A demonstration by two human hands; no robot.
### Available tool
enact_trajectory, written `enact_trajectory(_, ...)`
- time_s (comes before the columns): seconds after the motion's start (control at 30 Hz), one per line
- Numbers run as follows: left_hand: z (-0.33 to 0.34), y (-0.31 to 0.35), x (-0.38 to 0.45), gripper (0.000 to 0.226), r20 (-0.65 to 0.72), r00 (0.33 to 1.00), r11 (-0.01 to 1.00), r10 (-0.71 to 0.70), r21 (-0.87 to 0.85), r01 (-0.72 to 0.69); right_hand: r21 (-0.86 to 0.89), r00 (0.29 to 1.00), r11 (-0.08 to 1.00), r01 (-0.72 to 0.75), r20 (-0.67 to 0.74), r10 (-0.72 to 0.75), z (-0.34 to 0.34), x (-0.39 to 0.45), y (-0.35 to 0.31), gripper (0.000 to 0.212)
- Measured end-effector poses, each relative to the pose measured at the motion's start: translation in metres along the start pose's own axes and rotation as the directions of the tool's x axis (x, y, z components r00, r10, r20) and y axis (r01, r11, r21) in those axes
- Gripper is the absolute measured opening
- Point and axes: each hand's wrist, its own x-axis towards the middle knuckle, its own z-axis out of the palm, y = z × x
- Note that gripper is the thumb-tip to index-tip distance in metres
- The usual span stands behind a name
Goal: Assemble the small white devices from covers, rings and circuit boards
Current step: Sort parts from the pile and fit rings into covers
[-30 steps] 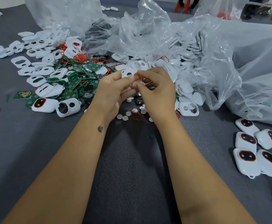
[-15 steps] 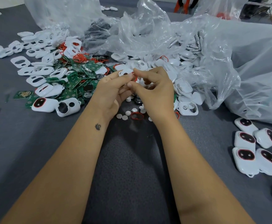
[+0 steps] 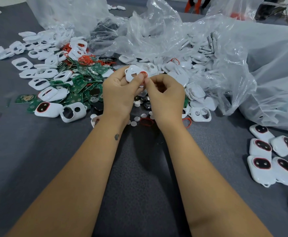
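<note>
Two hands met above the middle of the grey bench [image 3: 28, 159]. The left hand [image 3: 118, 90] had its grip curled round a white cover [image 3: 132, 74], thumb pressed on its face. The right hand [image 3: 165, 94] had its fingers curled in, and its fingertips pinched a red ring [image 3: 144, 73] that lay on the cover's edge. Behind the hands lay a heap of green circuit boards [image 3: 81, 82], loose white covers [image 3: 38, 72] and more red rings [image 3: 86, 59]. Small white round discs [image 3: 137, 118] lay on the bench just under the wrists. Clear plastic bags [image 3: 225, 53] held more white parts at the back and right. Finished white devices [image 3: 261, 156] sat in a group on the right, well apart from the hands.
</note>
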Motion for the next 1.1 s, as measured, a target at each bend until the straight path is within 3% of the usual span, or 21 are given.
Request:
enact_trajectory(0.37, 0.003, -0.002, -0.006, 0.025, 0.008, 0.994, 0.983, 0.113, 0.141, -0.114, -0.176, 0.999, 0.984, 0.022, -0.033, -0.028, 0.008, -0.005, -0.001, 0.017)
enact_trajectory(0.7, 0.001, -0.001, -0.007, 0.034, 0.022, 0.994, 0.986, 0.111, 0.123, -0.112, -0.251, 0.995, 0.963, 0.094, 0.008, -0.096, 0.016, -0.011, 0.001, 0.016)
enact_trajectory(1.1, 0.006, 0.0, -0.009, 0.031, -0.002, 0.99, 0.985, 0.143, 0.098, -0.142, -0.011, 1.0, 1.0, -0.011, -0.028, 0.01, 0.019, -0.013, -0.003, 0.011)
